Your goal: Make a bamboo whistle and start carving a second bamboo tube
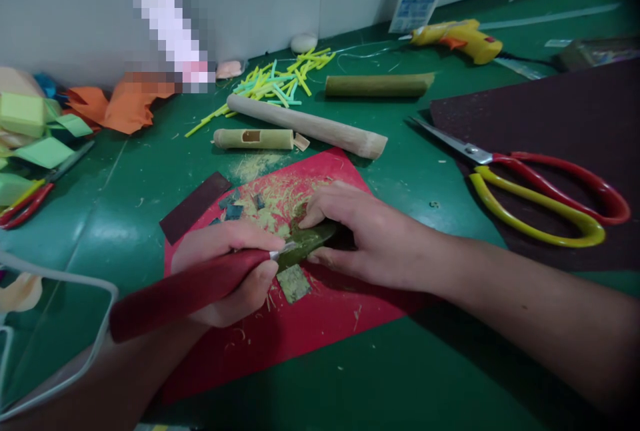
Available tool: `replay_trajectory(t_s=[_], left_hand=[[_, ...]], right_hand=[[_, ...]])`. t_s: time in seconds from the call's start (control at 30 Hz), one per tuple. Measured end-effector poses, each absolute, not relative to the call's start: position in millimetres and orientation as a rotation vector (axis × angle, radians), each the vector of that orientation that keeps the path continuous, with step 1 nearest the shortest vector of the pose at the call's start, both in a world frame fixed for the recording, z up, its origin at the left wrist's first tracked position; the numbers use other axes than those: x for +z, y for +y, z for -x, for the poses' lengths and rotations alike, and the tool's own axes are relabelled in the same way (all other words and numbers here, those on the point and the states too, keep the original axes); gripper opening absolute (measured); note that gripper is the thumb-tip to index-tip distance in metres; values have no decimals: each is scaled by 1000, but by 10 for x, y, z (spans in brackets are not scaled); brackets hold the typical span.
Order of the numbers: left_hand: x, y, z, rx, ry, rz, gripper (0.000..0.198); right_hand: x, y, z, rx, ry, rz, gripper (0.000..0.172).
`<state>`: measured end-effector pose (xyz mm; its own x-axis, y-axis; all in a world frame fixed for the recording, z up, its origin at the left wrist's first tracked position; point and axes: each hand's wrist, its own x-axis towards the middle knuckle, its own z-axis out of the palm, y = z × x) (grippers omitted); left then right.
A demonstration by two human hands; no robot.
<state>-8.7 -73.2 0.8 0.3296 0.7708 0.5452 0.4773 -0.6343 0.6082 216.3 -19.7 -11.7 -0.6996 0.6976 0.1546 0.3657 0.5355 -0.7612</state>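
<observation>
My left hand (240, 244) is closed round a carving knife with a thick dark-red handle (185, 294). Its short metal blade touches a green bamboo piece (305, 244). My right hand (345, 224) grips that bamboo from the far end, thumb on the near side and fingers over the top; part of the piece is hidden in the hand. Both hands are over a red sheet (260, 351), strewn with pale shavings (273, 201). A square of green sandpaper-like material (293, 284) lies just below the bamboo, and small dark scraps (233, 208) lie beyond my left hand.
Behind the sheet lie a notched bamboo tube (270, 139), a long pale bamboo length (310, 126) and a green bamboo tube (377, 85). Scissors (540, 184) rest on a dark sheet (550, 111) at right. A yellow glue gun (457, 39) and cut straws (275, 84) are farther back.
</observation>
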Motion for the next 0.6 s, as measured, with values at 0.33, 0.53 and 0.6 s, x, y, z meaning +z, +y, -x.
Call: replay_trajectory(t_s=[0.33, 0.53, 0.6], left_hand=[[53, -691, 64, 1014, 1059, -2176, 17], [84, -675, 55, 973, 1035, -2196, 17], [90, -671, 46, 956, 1031, -2205, 18]], right_hand=[[-134, -192, -2167, 1012, -2349, 865, 16], [-134, -189, -2163, 1016, -2354, 866, 16], [-135, -188, -2163, 1011, -2350, 856, 16]])
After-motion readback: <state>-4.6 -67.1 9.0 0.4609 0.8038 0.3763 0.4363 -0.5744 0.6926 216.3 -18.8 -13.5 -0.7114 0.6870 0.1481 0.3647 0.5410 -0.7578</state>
